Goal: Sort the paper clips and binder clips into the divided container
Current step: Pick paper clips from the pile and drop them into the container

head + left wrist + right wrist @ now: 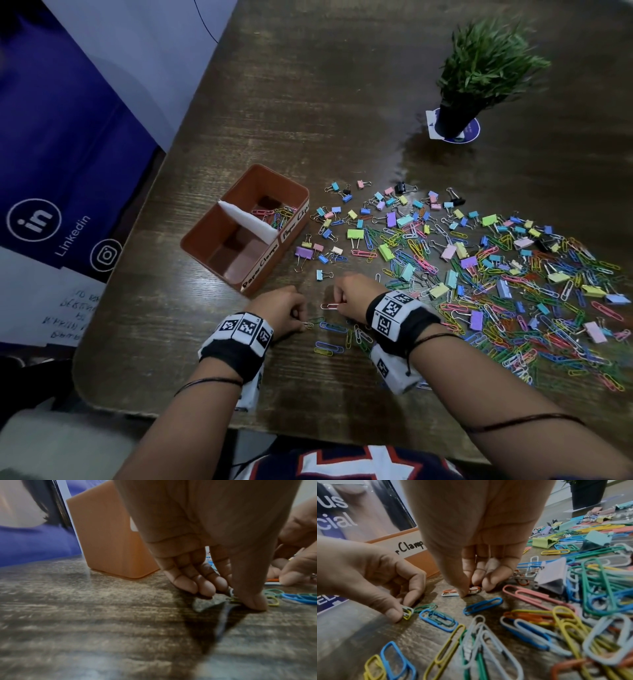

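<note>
The right hand pinches a few small orange and white wire paper clips against the dark wood-grain table, thumb on one side and fingertips on the other. Just beside it, the left hand pinches a small white and yellow paper clip bunch at the tabletop. Loose blue, green and yellow paper clips lie between the wrists. The orange rectangular divided container stands just beyond the left hand, with paper clips in its far compartment. To the right spreads a pile of coloured paper clips and pastel binder clips.
</note>
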Available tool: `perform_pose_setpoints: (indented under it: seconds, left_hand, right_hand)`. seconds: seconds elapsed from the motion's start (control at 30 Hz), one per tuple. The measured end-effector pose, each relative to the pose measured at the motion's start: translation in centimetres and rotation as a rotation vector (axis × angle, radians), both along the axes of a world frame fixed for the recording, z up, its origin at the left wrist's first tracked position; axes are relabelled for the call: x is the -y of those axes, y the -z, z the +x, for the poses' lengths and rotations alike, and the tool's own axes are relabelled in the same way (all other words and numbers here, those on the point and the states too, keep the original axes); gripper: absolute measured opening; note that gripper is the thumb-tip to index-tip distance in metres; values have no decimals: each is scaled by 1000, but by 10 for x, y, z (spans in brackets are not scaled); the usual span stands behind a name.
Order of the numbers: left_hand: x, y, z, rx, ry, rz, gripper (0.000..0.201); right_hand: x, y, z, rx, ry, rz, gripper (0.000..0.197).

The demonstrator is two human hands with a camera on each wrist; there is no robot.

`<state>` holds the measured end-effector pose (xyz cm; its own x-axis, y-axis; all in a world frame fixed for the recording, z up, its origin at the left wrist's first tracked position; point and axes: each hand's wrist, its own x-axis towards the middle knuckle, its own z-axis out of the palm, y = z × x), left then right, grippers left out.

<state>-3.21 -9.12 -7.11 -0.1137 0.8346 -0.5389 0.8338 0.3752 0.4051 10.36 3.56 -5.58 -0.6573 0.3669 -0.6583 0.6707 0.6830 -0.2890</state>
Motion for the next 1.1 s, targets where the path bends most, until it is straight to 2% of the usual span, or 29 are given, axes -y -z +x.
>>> perform_pose_setpoints:
  seconds: [0.1,0.2,0.27,0.5,0.63,0.7,0.8,0.9,1.0,1.1]
  left_hand:
    - [-2,0,0,-10,12,2,18]
    - [-4,0,-1,-17,-19,19,17]
    - [-6,-1,-1,-17,-63,33,16]
    - [-16,-10,-1,-23,-169,129,9]
    - [-27,-26,5,-39,-132,232,14]
    - [-34,-39,3,-42,-176,325,14]
    - [-48,-66,-10,-132,-278,441,18]
    - [-58,-92,-27,-311,-397,483,21]
    - [-70,-103,-45,-430,-504,431,19]
    - [-88,-104,-59,-439,-599,315,21]
  right_hand:
    - [4,3,2,-40,8,53,16]
    - [5,5,4,-75,1,60,12]
    - [3,4,3,-85,3,45,17]
    - [-3,3,2,-41,29,15,15]
    - [-5,2,3,-57,19,21,8]
    - [-6,2,4,-61,8,34,13]
    - [-8,2,4,-52,-2,45,19]
    - [-8,0,4,-58,3,28,21]
    - [-7,-4,5,-57,9,8,20]
    - [-7,-6,6,-54,12,0,14]
